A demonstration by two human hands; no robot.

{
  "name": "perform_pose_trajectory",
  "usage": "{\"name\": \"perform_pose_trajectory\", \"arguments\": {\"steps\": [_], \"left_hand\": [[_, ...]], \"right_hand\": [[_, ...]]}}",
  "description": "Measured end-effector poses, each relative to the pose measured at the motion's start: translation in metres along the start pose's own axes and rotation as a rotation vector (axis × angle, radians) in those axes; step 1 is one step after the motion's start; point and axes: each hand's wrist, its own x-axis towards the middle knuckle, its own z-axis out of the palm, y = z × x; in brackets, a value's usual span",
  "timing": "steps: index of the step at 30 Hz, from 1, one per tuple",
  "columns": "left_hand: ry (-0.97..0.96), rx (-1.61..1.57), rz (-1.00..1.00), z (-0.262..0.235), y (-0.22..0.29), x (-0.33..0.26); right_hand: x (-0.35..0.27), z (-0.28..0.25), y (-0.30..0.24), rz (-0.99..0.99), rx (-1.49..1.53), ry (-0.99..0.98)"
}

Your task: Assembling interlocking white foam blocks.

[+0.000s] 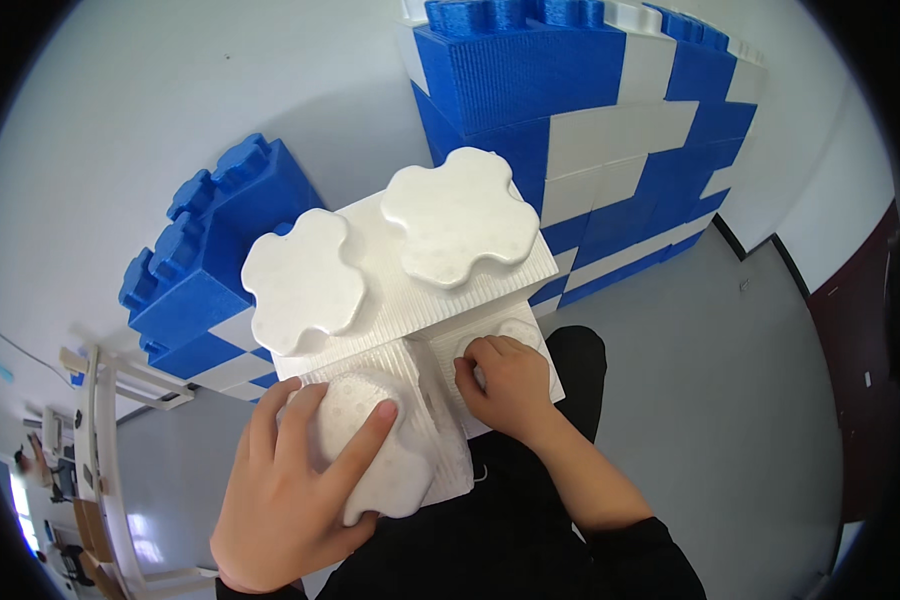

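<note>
Two white blocks lie side by side at the near edge of a longer white block (370, 250), and a bare hand is on each. The left hand (295, 485) grips the knob (355, 408) of the left near block (452, 455), fingers spread over the top and thumb at the near side. The right hand (511, 385) is curled closed around the knob of the right near block (448, 350); how firmly, I cannot tell, since part of the fingers is hidden.

Smooth, rounded knobs could slip from the fingers if the pull is uneven, and the left near block, just over the person's dark clothing (500, 490), could then drop toward the lap or the gray floor (720, 380). With the two near blocks so close along their seam, a twist by one hand might jam their sides or trap a fingertip. A hard shove to the far side could nudge the longer block toward the blue-and-white wall (600, 170) at right or the lower stack (205, 255) at left
</note>
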Motion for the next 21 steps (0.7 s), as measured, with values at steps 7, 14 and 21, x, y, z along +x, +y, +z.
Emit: {"name": "perform_pose_trajectory", "arguments": {"steps": [7,14,21], "left_hand": [[0.076,-0.004,-0.014,-0.031,0.004,-0.02],[0.332,-0.074,0.161,-0.035,0.025,-0.005],[0.398,-0.211,0.365,0.016,0.043,0.04]], "right_hand": [[0.002,-0.01,0.003,0.246,0.426,-0.054],[0.0,-0.027,0.039,0.537,1.276,-0.001],[-0.013,-0.069,0.073,0.665,1.374,0.296]]}}
